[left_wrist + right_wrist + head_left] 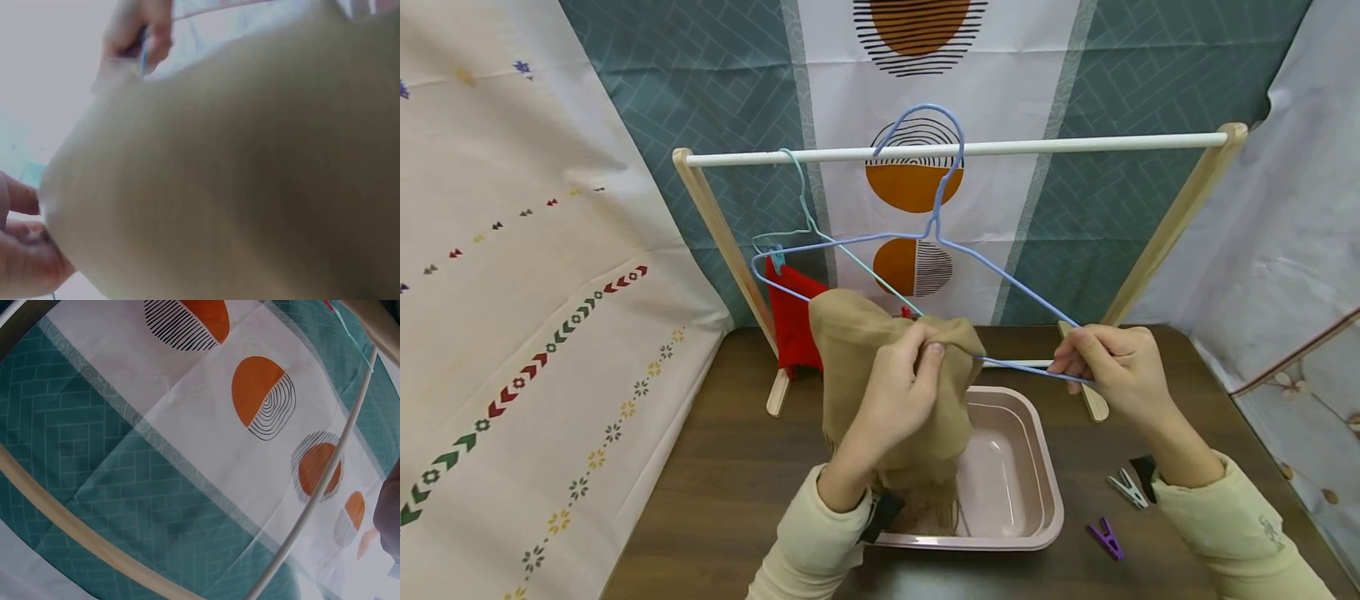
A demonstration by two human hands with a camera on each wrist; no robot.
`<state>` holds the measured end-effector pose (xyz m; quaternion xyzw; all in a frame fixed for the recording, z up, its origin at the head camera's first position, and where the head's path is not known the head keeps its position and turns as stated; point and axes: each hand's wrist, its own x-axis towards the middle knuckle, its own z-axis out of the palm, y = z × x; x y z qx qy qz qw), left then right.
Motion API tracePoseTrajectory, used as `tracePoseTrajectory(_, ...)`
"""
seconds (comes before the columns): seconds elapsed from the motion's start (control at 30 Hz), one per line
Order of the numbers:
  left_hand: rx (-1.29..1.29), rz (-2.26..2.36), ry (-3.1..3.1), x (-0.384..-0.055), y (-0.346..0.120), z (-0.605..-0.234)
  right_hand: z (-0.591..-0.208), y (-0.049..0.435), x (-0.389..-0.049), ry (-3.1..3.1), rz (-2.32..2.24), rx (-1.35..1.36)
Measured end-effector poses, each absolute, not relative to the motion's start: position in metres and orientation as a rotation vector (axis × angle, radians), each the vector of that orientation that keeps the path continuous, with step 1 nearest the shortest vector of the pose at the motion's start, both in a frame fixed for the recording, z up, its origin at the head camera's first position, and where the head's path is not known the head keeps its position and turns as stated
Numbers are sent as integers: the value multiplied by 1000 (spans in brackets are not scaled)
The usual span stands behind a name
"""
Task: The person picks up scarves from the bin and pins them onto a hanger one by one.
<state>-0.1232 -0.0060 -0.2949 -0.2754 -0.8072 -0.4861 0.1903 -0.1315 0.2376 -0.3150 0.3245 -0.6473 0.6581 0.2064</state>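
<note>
A tan fringed scarf [850, 358] hangs folded over the lower bar of a blue clothes hanger [1007, 279], its fringed ends reaching down to the pink basin. My left hand [897, 387] pinches the scarf's upper edge between thumb and fingers, near the bar. At the hanger's lower right corner, my right hand [1116, 371] grips the wire. The hanger's hook curves up in front of the white rail. In the left wrist view the scarf [206, 175] fills most of the picture. Only part of a hand [389, 515] shows at the right wrist view's edge.
A drying rack with a white rail [1052, 147] stands behind. On its left hangs a teal hanger [805, 200] with a red cloth [797, 321] clipped on. Below is the pink basin [1048, 500]. A pale clothespin [1127, 490] and a purple clothespin [1105, 539] lie at right.
</note>
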Motion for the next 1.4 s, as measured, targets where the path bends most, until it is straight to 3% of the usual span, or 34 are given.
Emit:
tracePoseTrajectory(0.17, -843, -1480, -2213, -147, -22, -289, -313, 238, -130, -1890, 1735, 906)
tracePoseTrajectory(0.37, -926, -832, -2163, -167, -31, -297, -316, 238, -130, -1834, 1823, 921)
tracePoseTrajectory(0.6, -795, -104, -2408, -157, -23, -310, -320, 237, -133, -1778, 1898, 902)
tracePoseTrajectory(0.77, -772, 124, -2290, -155, -20, -319, -320, 237, -134, -1786, 1900, 876)
tracePoseTrajectory(0.93, -877, -128, -2258, -158, -25, -313, -321, 238, -134, -1813, 1885, 871)
tracePoseTrajectory(1.1, -915, -727, -2393, -163, -33, -295, -321, 238, -135, -1839, 1832, 924)
tracePoseTrajectory(1.4, -575, -1962, -2208, -174, -44, -278, -317, 238, -133, -1891, 1789, 941)
